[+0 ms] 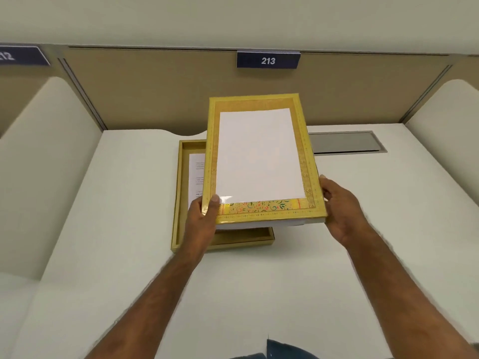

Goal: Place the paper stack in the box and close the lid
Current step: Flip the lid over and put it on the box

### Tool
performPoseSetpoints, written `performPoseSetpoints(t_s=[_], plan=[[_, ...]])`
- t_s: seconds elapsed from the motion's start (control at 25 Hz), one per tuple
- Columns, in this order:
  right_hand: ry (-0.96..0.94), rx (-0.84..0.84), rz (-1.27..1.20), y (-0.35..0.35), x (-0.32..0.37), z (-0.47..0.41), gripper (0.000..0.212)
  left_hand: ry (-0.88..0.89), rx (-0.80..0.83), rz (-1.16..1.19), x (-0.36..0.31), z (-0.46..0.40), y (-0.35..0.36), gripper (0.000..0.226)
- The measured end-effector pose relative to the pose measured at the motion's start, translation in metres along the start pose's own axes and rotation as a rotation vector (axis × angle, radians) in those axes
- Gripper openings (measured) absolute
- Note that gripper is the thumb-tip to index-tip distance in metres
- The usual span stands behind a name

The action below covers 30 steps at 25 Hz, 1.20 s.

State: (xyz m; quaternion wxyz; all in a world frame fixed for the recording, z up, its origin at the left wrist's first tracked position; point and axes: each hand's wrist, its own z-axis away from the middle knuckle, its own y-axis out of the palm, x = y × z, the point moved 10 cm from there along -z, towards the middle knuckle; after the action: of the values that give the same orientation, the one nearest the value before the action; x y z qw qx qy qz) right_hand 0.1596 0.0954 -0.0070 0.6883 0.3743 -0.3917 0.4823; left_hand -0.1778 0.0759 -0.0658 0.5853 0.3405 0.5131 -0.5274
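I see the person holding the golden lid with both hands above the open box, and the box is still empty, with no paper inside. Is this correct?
Not quite. The box is not empty: the head view shows a printed paper stack already lying inside it. The rest holds: the left hand and right hand hold the golden lid above the open box.

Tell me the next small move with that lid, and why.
Probably shift the gold patterned lid left and lower it squarely: both hands hold it above the open gold cardboard box, offset right, with the printed paper stack already inside.
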Motion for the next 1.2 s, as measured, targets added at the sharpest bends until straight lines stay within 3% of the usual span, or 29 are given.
performPoseSetpoints(t_s=[0.12, 0.44, 0.76, 1.2], plan=[[0.056, 0.042, 0.124, 0.026, -0.037, -0.013, 0.034, 0.035, -0.101, -0.023, 0.012, 0.003, -0.034, 0.045], [-0.022, 0.028, 0.392, 0.065, -0.099, -0.046, 0.019, 0.139, -0.212, -0.329, 0.028, 0.01, -0.079, 0.055], [-0.101, 0.013, 0.519, 0.072, -0.114, -0.054, 0.036, -0.016, -0.272, -0.498, 0.048, 0.006, -0.094, 0.052], [-0.206, -0.027, 0.658, 0.067, -0.123, -0.042, 0.032, -0.086, -0.267, -0.529, 0.084, 0.007, -0.105, 0.052]])
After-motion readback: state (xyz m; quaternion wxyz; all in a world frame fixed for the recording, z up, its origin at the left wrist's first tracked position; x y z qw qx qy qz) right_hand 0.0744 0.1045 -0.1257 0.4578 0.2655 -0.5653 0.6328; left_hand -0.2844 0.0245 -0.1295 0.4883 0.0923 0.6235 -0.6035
